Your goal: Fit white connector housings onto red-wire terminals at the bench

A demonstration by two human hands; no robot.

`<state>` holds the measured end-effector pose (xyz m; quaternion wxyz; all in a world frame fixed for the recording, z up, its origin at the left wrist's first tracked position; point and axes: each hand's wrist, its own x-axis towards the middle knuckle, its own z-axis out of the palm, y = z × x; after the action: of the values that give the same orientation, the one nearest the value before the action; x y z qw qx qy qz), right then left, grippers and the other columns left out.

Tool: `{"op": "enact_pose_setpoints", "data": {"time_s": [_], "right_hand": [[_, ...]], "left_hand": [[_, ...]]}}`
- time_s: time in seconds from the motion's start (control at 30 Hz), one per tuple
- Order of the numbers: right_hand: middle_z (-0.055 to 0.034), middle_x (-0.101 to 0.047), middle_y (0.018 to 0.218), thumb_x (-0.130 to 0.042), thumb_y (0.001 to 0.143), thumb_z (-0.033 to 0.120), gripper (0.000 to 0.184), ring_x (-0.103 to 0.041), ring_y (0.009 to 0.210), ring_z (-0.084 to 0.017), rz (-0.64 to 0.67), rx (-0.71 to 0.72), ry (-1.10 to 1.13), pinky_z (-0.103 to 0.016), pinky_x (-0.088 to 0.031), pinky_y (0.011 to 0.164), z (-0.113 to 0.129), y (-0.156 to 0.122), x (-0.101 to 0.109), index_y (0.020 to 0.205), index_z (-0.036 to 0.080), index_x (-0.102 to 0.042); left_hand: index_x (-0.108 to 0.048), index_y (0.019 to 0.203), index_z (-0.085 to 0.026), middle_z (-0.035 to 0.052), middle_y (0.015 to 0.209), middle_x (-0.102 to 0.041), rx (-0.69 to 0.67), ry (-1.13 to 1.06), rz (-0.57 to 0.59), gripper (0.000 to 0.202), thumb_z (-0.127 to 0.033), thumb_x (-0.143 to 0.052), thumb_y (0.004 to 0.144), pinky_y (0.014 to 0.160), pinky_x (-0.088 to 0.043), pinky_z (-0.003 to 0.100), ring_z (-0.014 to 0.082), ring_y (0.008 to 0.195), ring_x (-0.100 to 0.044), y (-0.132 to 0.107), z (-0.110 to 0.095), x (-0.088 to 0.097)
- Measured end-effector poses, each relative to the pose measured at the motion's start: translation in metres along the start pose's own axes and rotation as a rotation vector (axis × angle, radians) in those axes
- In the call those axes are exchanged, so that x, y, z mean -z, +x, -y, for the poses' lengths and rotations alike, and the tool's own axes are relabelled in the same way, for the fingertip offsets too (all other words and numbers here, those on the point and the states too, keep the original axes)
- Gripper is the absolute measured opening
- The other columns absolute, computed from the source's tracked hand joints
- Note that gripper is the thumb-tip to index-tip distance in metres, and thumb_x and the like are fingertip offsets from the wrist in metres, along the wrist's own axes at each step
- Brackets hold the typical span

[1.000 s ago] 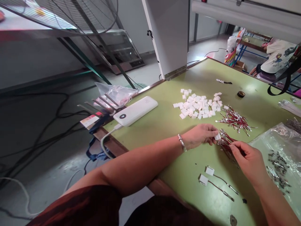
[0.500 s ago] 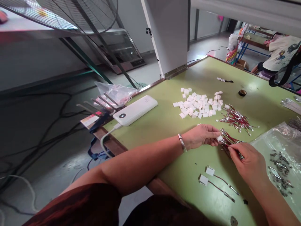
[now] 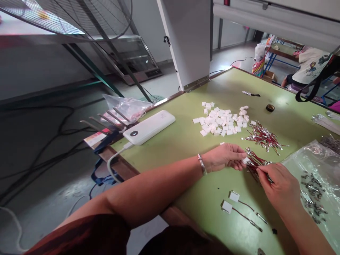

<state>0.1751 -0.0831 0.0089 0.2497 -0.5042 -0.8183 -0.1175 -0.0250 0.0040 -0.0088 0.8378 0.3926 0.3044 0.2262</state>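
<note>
My left hand [image 3: 227,156] pinches a small white plastic connector housing [image 3: 245,160] between thumb and fingers. Close to its right, my right hand [image 3: 280,182] is closed, thumb against forefinger, on what looks like a thin red wire; the fingers partly hide it. Beneath and between both hands lies a bundle of short red wires with metal terminals [image 3: 254,156]. Two white housings, each with a wire attached, rest nearer me: an upper one [image 3: 234,196] and a lower one [image 3: 227,206]. Beyond my left hand spreads a heap of loose white housings [image 3: 220,120].
Another pile of red wires [image 3: 265,136] lies farther back, near a roll of black tape [image 3: 270,107]. A white power bank [image 3: 150,127] with a cable sits at the table's left edge. To the right, a clear plastic bag [image 3: 310,166] lies by small metal parts [image 3: 313,196].
The view has shifted slightly, so the table sits a little lower and farther left. Both hands keep their hold close together, and the white housing is turned slightly.
</note>
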Motion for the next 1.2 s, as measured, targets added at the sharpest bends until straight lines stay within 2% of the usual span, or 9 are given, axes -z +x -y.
{"op": "enact_pose_setpoints", "data": {"time_s": [0.27,0.47,0.67,0.83,0.9,0.97,1.03,1.1,1.2], "right_hand": [[-0.002,-0.066,0.065,-0.048,0.095,0.021,0.025,-0.054,0.054,-0.012,0.018,-0.008,-0.243,-0.027,-0.032,0.055,0.007,-0.006,-0.005,0.075,0.019,-0.062],[-0.0025,-0.07,0.07,-0.045,0.096,0.023,0.023,-0.059,0.058,-0.013,0.055,-0.041,-0.039,-0.025,-0.036,0.057,0.012,-0.009,-0.01,0.088,0.018,-0.065],[-0.0001,-0.062,0.059,-0.044,0.094,0.021,0.026,-0.054,0.053,-0.012,0.11,-0.028,0.162,-0.024,-0.035,0.054,0.01,-0.013,-0.014,0.076,0.019,-0.062],[0.0,-0.06,0.059,-0.042,0.095,0.021,0.026,-0.053,0.052,-0.012,0.213,0.042,0.216,-0.025,-0.033,0.053,0.01,-0.014,-0.012,0.076,0.019,-0.06],[-0.0002,-0.061,0.06,-0.043,0.094,0.022,0.026,-0.054,0.052,-0.012,0.265,0.041,0.237,-0.025,-0.033,0.054,0.018,-0.015,-0.011,0.075,0.019,-0.06],[-0.0001,-0.061,0.06,-0.044,0.093,0.023,0.026,-0.055,0.053,-0.013,0.347,0.037,0.247,-0.026,-0.033,0.053,0.029,-0.016,-0.01,0.072,0.019,-0.059],[0.0,-0.061,0.062,-0.049,0.091,0.028,0.024,-0.055,0.054,-0.013,0.438,0.022,0.254,-0.026,-0.033,0.053,0.037,-0.017,-0.009,0.071,0.02,-0.059],[-0.0003,-0.062,0.065,-0.051,0.09,0.032,0.022,-0.056,0.056,-0.013,0.468,-0.012,0.261,-0.026,-0.034,0.053,0.035,-0.017,-0.007,0.074,0.02,-0.061],[-0.0012,-0.064,0.071,-0.047,0.093,0.031,0.024,-0.057,0.061,-0.014,0.348,-0.109,0.173,-0.026,-0.036,0.056,0.015,-0.015,-0.004,0.08,0.021,-0.064]], "left_hand": [[-0.063,0.084,-0.013,0.0006,0.064,-0.068,-0.091,0.185,-0.012,0.035,-0.04,-0.08,0.069,0.055,-0.047,0.026,0.0105,0.053,-0.063,-0.004,0.001,-0.005],[-0.059,0.083,-0.014,0.0004,0.065,-0.069,-0.031,0.114,0.118,0.044,-0.045,-0.083,0.062,0.053,-0.045,0.024,0.0101,0.054,-0.063,-0.003,0.008,-0.005],[-0.058,0.079,-0.015,-0.0016,0.061,-0.067,0.01,0.168,0.185,0.044,-0.05,-0.081,0.064,0.049,-0.043,0.023,0.0076,0.047,-0.057,-0.002,0.018,-0.003],[-0.061,0.084,-0.019,0.0005,0.065,-0.067,0.008,0.572,0.294,0.039,-0.055,-0.071,0.074,0.051,-0.044,0.024,0.0103,0.052,-0.057,-0.011,-0.001,-0.001],[-0.063,0.094,-0.019,0.0036,0.079,-0.069,-0.11,0.925,0.163,0.036,-0.051,-0.067,0.079,0.059,-0.046,0.026,0.0126,0.063,-0.06,-0.017,-0.017,0.002],[-0.062,0.109,-0.019,0.008,0.096,-0.066,-0.265,1.258,-0.138,0.039,-0.048,-0.062,0.084,0.069,-0.047,0.03,0.0175,0.079,-0.061,-0.022,-0.03,0.009],[-0.06,0.116,-0.016,0.0116,0.104,-0.062,-0.28,1.483,-0.335,0.037,-0.041,-0.056,0.089,0.074,-0.046,0.032,0.0211,0.087,-0.06,-0.022,-0.037,0.019],[-0.061,0.113,-0.014,0.0122,0.104,-0.06,-0.209,1.611,-0.381,0.03,-0.032,-0.056,0.089,0.073,-0.045,0.031,0.0215,0.086,-0.059,-0.019,-0.036,0.027],[-0.064,0.103,-0.014,0.0105,0.1,-0.06,-0.143,1.66,-0.395,0.021,-0.025,-0.059,0.086,0.068,-0.043,0.028,0.0201,0.083,-0.059,-0.013,-0.029,0.032]]}}
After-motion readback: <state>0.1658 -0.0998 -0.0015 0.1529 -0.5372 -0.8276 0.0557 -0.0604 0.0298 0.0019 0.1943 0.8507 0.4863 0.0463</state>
